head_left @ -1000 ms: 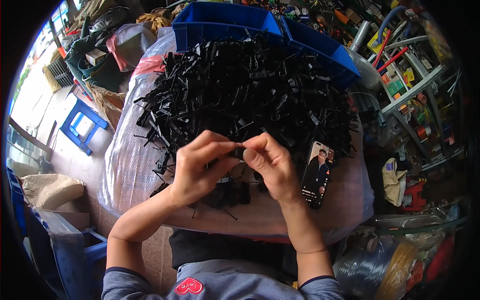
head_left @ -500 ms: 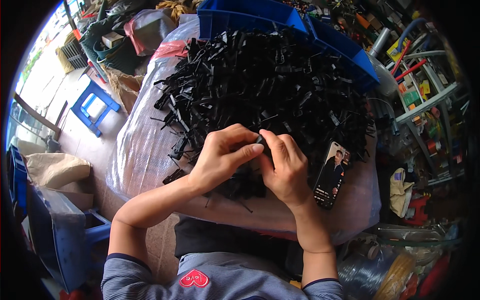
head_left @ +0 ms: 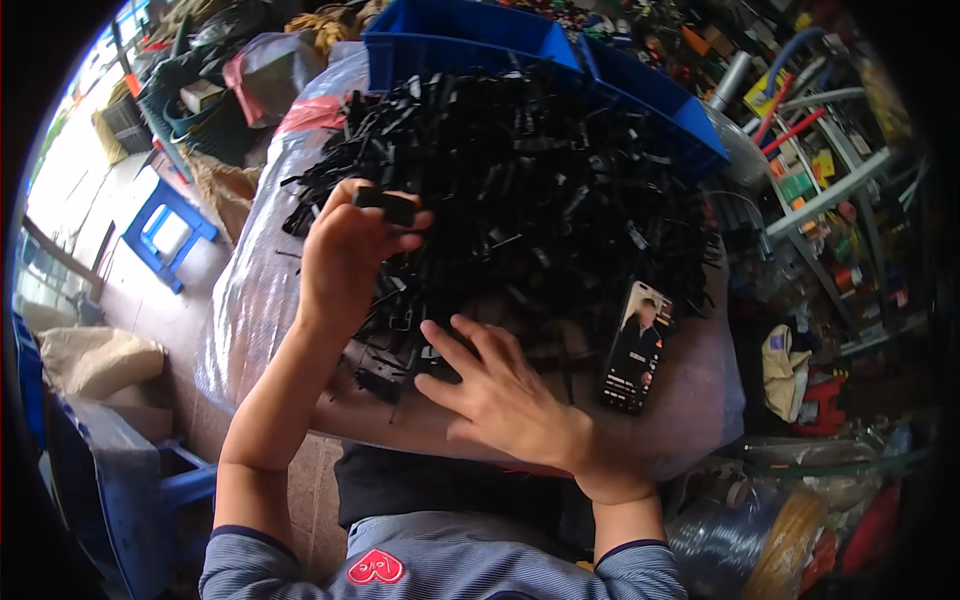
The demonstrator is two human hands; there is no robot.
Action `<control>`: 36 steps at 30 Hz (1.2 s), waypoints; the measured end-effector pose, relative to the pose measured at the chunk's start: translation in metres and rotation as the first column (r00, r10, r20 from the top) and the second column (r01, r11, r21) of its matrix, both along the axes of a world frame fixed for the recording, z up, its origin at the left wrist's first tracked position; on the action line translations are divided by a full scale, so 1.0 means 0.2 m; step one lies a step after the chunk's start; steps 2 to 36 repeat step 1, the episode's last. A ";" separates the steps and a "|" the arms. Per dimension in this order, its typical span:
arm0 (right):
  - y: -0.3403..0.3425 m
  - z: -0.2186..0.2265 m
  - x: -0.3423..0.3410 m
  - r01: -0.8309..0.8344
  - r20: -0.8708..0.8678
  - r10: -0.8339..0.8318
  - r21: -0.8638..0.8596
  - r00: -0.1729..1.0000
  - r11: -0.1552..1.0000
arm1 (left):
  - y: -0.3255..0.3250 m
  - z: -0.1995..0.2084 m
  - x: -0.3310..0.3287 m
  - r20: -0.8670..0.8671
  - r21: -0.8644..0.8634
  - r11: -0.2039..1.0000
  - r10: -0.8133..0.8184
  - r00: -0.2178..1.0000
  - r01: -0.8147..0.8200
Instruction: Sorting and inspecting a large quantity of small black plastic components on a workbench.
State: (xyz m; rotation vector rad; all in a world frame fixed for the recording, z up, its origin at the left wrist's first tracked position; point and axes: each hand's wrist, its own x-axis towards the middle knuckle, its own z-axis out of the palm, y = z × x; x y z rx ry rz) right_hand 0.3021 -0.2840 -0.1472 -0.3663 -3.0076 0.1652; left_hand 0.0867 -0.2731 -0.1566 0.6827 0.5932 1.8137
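Observation:
A large heap of small black plastic parts (head_left: 540, 150) covers most of the table in front of me. My left hand (head_left: 348, 245) is raised over the heap's left side, its fingers closed round a black plastic piece (head_left: 386, 206). The exact kind of that piece is too dark to make out. Lower and to the right, my right hand (head_left: 508, 400) has its fingers spread above the heap's near edge. Nothing shows in its grasp.
A lit phone (head_left: 635, 345) lies to the right of my right hand. Blue plastic bins (head_left: 470, 55) stand along the far side. Translucent woven sheeting (head_left: 250, 300) covers the table. A blue stool (head_left: 165, 228) is on the floor at left; cluttered racks (head_left: 830, 200) rise at right.
My hands have come apart from working together on a small black piece. The left has moved up and left holding a black piece; the right has dropped toward the near edge and spread its fingers.

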 end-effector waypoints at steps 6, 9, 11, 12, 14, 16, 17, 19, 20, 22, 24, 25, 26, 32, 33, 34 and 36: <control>0.04 -0.06 -0.02 0.036 0.014 -0.035 -0.094 0.999 0.995 | 0.01 0.00 0.00 -0.001 -0.002 1.000 -0.012 1.000 0.012; 0.04 -0.06 -0.02 0.036 0.014 -0.035 -0.094 0.999 0.995 | 0.01 0.00 0.00 -0.001 -0.002 1.000 -0.012 1.000 0.012; 0.04 -0.06 -0.02 0.036 0.014 -0.035 -0.094 0.999 0.995 | 0.01 0.00 0.00 -0.001 -0.002 1.000 -0.012 1.000 0.012; 0.04 -0.06 -0.02 0.036 0.014 -0.035 -0.094 0.999 0.995 | 0.01 0.00 0.00 -0.001 -0.002 1.000 -0.012 1.000 0.012; 0.04 -0.06 -0.02 0.036 0.014 -0.035 -0.094 0.999 0.995 | 0.01 0.00 0.00 -0.001 -0.002 1.000 -0.012 1.000 0.012; 0.04 -0.06 -0.02 0.036 0.014 -0.035 -0.094 0.999 0.995 | 0.01 0.00 0.00 -0.001 -0.002 1.000 -0.012 1.000 0.012; 0.04 -0.06 -0.02 0.036 0.014 -0.035 -0.094 0.999 0.995 | 0.01 0.00 0.00 -0.001 -0.002 1.000 -0.012 1.000 0.012; 0.04 -0.06 -0.02 0.036 0.014 -0.035 -0.094 0.999 0.995 | 0.01 0.00 0.00 -0.001 -0.002 1.000 -0.012 1.000 0.012; 0.04 -0.06 -0.02 0.036 0.014 -0.035 -0.094 0.999 0.995 | 0.01 0.00 0.00 -0.001 -0.002 1.000 -0.012 1.000 0.012; 0.04 -0.06 -0.02 0.036 0.014 -0.035 -0.094 0.999 0.995 | 0.01 0.00 0.00 -0.001 -0.002 1.000 -0.012 1.000 0.012; 0.04 -0.06 -0.02 0.036 0.014 -0.035 -0.094 0.999 0.995 | 0.01 0.00 0.00 -0.001 -0.002 1.000 -0.012 1.000 0.012; 0.04 -0.06 -0.02 0.036 0.014 -0.035 -0.094 0.999 0.995 | 0.01 0.00 0.00 -0.001 -0.002 1.000 -0.012 1.000 0.012; 0.04 -0.06 -0.02 0.036 0.014 -0.035 -0.094 0.999 0.995 | 0.01 0.00 0.00 -0.001 -0.002 1.000 -0.012 1.000 0.012; 0.04 -0.06 -0.02 0.036 0.014 -0.035 -0.094 0.999 0.995 | 0.01 0.00 0.00 -0.001 -0.002 1.000 -0.012 1.000 0.012; 0.04 -0.06 -0.02 0.036 0.014 -0.035 -0.094 0.999 0.995 | 0.01 0.00 0.00 -0.001 -0.002 1.000 -0.012 1.000 0.012; 0.04 -0.06 -0.02 0.036 0.014 -0.035 -0.094 0.999 0.995 | 0.01 0.00 0.00 -0.001 -0.002 1.000 -0.012 1.000 0.012; 0.04 -0.06 -0.02 0.036 0.014 -0.035 -0.094 0.999 0.995 | 0.01 0.00 0.00 -0.001 -0.002 1.000 -0.012 1.000 0.012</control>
